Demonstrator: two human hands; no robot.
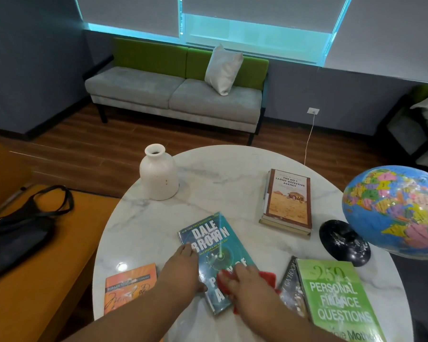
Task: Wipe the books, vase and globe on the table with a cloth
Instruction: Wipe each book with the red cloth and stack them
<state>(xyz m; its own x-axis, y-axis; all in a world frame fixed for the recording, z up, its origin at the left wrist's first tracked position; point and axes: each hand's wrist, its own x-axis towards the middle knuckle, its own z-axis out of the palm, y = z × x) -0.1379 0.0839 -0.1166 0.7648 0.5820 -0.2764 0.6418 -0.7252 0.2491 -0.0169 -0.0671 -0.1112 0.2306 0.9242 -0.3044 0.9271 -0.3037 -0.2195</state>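
A teal Dale Brown book (211, 245) lies flat on the round marble table (232, 174). My left hand (183, 270) rests on its left edge with fingers extended, holding it steady. My right hand (245, 282) presses a red cloth (267, 278) onto the book's lower right part. A white vase (158, 177) stands at the far left of the table. The globe (395, 208) on a black base (344, 241) sits at the right edge. A stack of books (288, 201) lies beyond, an orange book (129, 287) near left, a green book (336, 299) near right.
A dark book (292, 287) lies partly under the green one. A black bag (17, 233) sits on an orange seat (59, 267) to the left. A grey and green sofa (176, 95) with a white cushion stands across the wooden floor.
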